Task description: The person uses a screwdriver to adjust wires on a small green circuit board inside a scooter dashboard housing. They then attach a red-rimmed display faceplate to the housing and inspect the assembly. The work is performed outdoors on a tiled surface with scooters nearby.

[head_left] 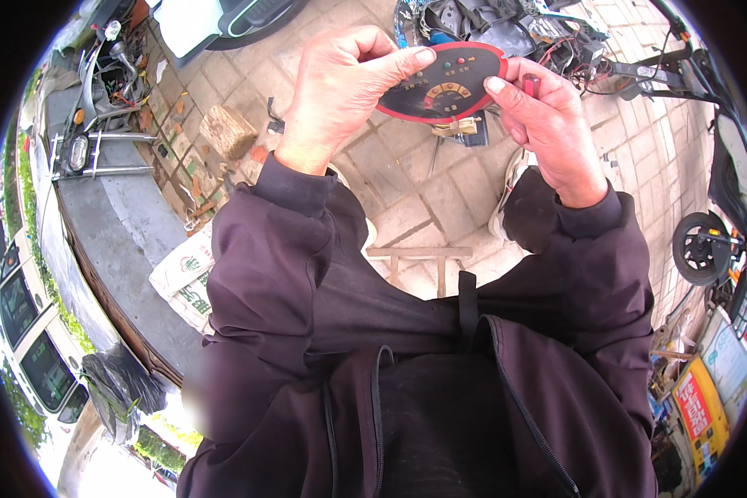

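An oval dark instrument panel with a red rim, small round indicator marks and an arc-shaped gauge is held up in front of me. My left hand pinches its left end, thumb across the face. At the right end, my right hand grips the rim between thumb and fingers. A short red handle, perhaps a screwdriver's, pokes out from between the right fingers; its other end is hidden. Just below the panel a tan connector-like piece shows, partly covered by it.
Opened vehicle parts with loose wires lie beyond my hands. A wooden block sits on the paving at left, near a grey board and a white sack. A black wheel stands at right.
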`<state>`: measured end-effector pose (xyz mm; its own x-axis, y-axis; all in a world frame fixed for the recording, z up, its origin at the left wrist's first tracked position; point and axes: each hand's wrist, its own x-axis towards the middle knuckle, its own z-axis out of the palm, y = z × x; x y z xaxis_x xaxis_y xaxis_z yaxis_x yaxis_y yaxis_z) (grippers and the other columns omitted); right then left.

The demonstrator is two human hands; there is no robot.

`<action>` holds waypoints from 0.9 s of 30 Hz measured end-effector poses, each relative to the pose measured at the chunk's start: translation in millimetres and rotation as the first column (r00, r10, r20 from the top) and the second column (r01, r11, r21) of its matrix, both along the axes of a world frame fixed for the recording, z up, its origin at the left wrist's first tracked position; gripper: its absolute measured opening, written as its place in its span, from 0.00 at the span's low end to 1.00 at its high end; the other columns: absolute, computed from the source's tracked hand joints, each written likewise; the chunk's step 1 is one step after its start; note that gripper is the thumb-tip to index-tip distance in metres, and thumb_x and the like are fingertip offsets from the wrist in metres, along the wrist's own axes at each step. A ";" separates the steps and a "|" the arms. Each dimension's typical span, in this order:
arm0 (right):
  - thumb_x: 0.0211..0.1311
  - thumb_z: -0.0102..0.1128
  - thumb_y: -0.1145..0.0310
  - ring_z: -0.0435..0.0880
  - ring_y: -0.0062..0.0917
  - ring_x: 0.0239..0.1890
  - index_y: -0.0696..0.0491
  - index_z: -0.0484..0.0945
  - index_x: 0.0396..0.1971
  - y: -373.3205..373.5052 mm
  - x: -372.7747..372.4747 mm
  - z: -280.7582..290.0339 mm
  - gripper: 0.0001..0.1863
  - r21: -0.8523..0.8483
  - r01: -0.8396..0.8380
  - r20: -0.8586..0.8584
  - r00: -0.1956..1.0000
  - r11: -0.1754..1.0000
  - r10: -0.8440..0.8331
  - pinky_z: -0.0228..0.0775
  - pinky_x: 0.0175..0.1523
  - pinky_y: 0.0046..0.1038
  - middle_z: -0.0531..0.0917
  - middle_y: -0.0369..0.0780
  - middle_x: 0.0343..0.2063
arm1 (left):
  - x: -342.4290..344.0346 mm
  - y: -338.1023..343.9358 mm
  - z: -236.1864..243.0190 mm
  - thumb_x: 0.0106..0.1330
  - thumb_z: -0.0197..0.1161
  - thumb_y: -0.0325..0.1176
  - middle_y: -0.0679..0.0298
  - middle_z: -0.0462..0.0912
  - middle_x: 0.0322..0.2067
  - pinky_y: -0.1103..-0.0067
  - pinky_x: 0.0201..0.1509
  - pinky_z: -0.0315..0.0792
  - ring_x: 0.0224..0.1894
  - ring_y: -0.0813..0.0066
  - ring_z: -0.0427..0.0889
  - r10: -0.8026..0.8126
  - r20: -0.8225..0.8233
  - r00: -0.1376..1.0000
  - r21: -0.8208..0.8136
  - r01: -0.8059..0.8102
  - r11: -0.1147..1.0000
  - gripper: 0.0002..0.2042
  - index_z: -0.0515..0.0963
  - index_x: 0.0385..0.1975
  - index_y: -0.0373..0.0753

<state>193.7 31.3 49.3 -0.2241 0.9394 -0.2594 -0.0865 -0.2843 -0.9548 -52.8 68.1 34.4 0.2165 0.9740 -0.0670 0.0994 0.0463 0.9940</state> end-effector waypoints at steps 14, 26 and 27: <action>0.70 0.68 0.66 0.65 0.08 0.19 0.53 0.84 0.38 1.4 3.2 0.0 0.07 -0.078 0.035 0.003 0.999 0.996 -0.035 0.53 0.24 0.15 0.72 0.24 0.18 | -18.5 6.4 -4.9 0.70 0.71 0.32 0.69 0.85 0.34 0.87 0.39 0.74 0.34 0.88 0.80 -0.219 0.114 0.969 -0.101 0.231 0.968 0.08 0.83 0.41 0.34; 0.70 0.67 0.67 0.66 0.08 0.17 0.52 0.80 0.34 2.6 5.1 0.6 0.06 -0.161 0.168 -0.097 0.978 0.973 -0.185 0.52 0.20 0.15 0.73 0.25 0.18 | -16.6 -0.7 21.3 0.75 0.63 0.37 0.64 0.85 0.30 0.88 0.20 0.50 0.17 0.94 0.59 0.080 0.165 0.983 -0.249 -0.037 0.968 0.13 0.83 0.47 0.32; 0.70 0.67 0.67 0.66 0.08 0.17 0.52 0.80 0.34 2.5 3.8 0.4 0.06 -0.160 0.171 -0.094 0.978 0.972 -0.188 0.52 0.20 0.15 0.73 0.26 0.19 | -14.5 -2.9 21.6 0.76 0.63 0.39 0.65 0.84 0.28 0.88 0.20 0.49 0.16 0.94 0.59 0.101 0.166 0.981 -0.270 -0.053 0.961 0.14 0.83 0.46 0.33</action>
